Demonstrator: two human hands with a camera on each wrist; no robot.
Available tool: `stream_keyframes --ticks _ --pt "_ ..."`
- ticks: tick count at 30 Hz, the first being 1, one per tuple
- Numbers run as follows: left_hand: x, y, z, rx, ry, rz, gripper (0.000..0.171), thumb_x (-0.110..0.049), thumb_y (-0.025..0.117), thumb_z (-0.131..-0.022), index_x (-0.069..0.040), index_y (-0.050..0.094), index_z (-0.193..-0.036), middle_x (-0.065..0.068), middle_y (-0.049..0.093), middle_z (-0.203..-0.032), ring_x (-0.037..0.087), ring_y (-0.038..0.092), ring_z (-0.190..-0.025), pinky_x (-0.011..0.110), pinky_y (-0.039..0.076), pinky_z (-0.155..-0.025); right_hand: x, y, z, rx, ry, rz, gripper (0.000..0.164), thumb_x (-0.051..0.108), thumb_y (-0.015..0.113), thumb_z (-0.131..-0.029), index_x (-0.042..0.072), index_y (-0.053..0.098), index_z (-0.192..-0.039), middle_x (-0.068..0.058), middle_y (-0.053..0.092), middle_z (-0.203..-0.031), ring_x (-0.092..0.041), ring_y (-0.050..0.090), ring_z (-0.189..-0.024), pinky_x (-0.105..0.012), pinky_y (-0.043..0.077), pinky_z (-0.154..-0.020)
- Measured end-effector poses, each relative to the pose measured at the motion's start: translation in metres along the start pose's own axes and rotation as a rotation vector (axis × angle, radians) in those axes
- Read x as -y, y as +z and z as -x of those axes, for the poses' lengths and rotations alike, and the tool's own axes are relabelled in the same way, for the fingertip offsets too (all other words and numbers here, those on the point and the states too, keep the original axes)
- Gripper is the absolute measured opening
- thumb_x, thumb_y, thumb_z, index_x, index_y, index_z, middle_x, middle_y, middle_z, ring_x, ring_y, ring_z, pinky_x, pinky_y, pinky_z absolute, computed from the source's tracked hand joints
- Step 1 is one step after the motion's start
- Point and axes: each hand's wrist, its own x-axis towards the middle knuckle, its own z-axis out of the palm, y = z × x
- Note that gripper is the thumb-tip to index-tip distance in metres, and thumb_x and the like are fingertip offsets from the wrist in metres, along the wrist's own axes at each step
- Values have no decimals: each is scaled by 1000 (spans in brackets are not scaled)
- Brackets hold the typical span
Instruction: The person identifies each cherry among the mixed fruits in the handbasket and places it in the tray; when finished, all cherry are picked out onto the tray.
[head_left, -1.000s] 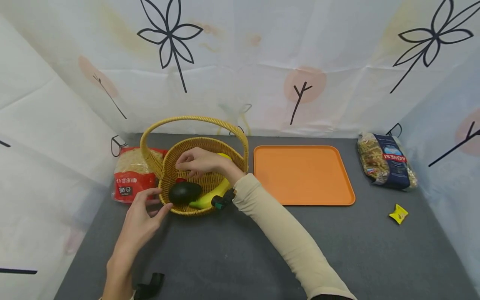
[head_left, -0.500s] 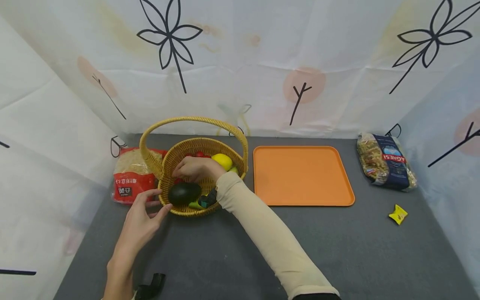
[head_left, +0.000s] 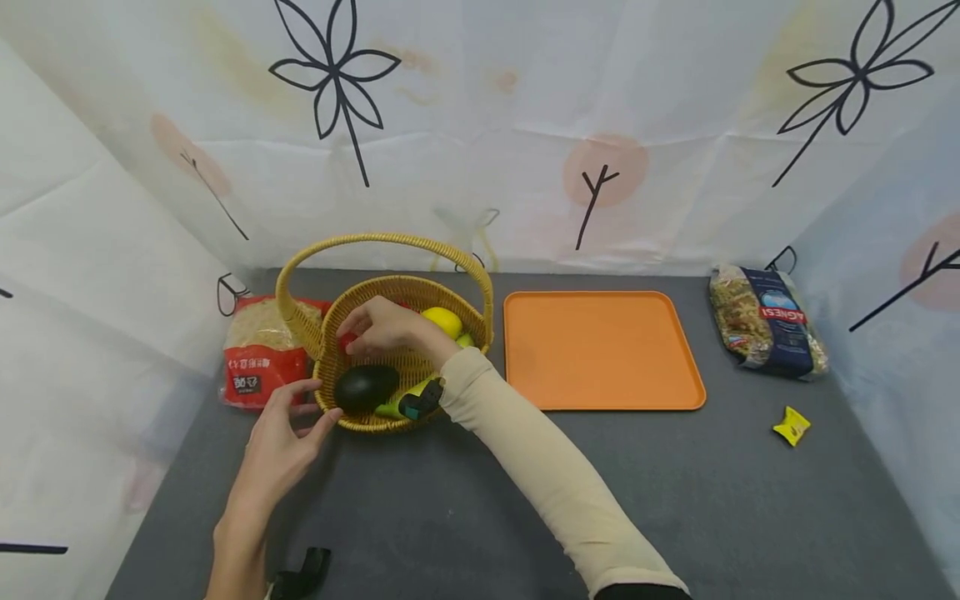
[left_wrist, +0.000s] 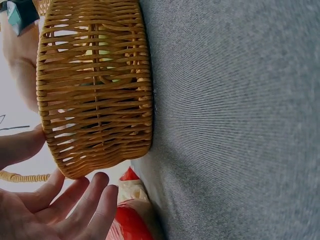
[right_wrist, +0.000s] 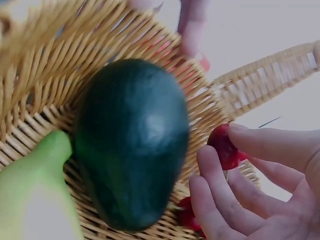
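Observation:
A yellow wicker basket (head_left: 405, 283) with a tall handle stands at the back left of the table. My right hand (head_left: 382, 325) is inside it and pinches a dark red cherry (right_wrist: 223, 145) between thumb and fingertips. Another red fruit (right_wrist: 187, 214) lies just below those fingers, partly covered. Beside them rests a big dark green avocado (head_left: 366, 387). A banana (right_wrist: 35, 195) with a green tip lies along the near side, and a lemon (head_left: 442, 322) sits toward the right. My left hand (head_left: 281, 442) holds the basket's near-left end, thumb and fingers spread around its rim.
A red-labelled noodle packet (head_left: 262, 354) lies left of the basket. To its right is an orange tray (head_left: 603, 350). Farther right are a pasta bag (head_left: 768, 321) and a small yellow wrapped candy (head_left: 792, 426). A printed cloth (head_left: 465, 125) hangs behind the table.
My right hand reached lower and left inside the basket, then rose slightly; a cherry now shows between its fingers. The left hand stays at the rim.

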Motion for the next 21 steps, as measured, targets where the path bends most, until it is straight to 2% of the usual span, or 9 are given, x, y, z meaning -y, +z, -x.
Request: stream_keyframes --ticks 4,7,9,13,16,21 --pt "1 0 0 4 -7 5 63 -27 77 -102 -3 48 -152 25 51 -151 47 67 -128 58 63 -99 0 -5 13 -2 -79 5 36 10 71 -105 3 70 -140 -18 74 -138 -33 77 -115 -44 65 -102" --pt "1 0 0 8 -14 6 64 -28 77 -102 -3 48 -152 25 51 -151 47 67 -128 58 63 -99 1 -10 27 5 -139 4 37 10 71 -105 2 69 -141 -18 73 -137 -33 75 -118 -47 64 -104" --pt "1 -1 -1 15 -20 5 64 -28 77 -102 -3 47 -153 26 51 -152 47 67 -129 58 63 -99 2 -14 37 7 -181 29 38 11 71 -105 2 68 -142 -17 73 -136 -31 73 -120 -43 64 -104" --pt "1 -1 -1 27 -32 4 65 -29 77 -102 -4 47 -154 26 50 -153 48 66 -130 58 63 -100 7 -21 61 2 -246 108 40 16 72 -104 6 68 -142 -11 73 -136 -25 67 -123 -26 61 -98" --pt "1 -1 -1 29 -33 3 65 -29 77 -102 -4 47 -154 26 50 -154 48 66 -131 58 63 -100 9 -26 80 -1 -285 125 39 16 73 -104 7 69 -141 -9 72 -138 -20 71 -117 -22 60 -95" --pt "1 -2 -1 20 -30 0 65 -29 78 -101 -4 48 -153 25 51 -152 47 67 -129 56 64 -98 11 -34 117 9 -307 27 38 10 70 -105 4 66 -142 -14 68 -140 -17 80 -100 -34 66 -98"
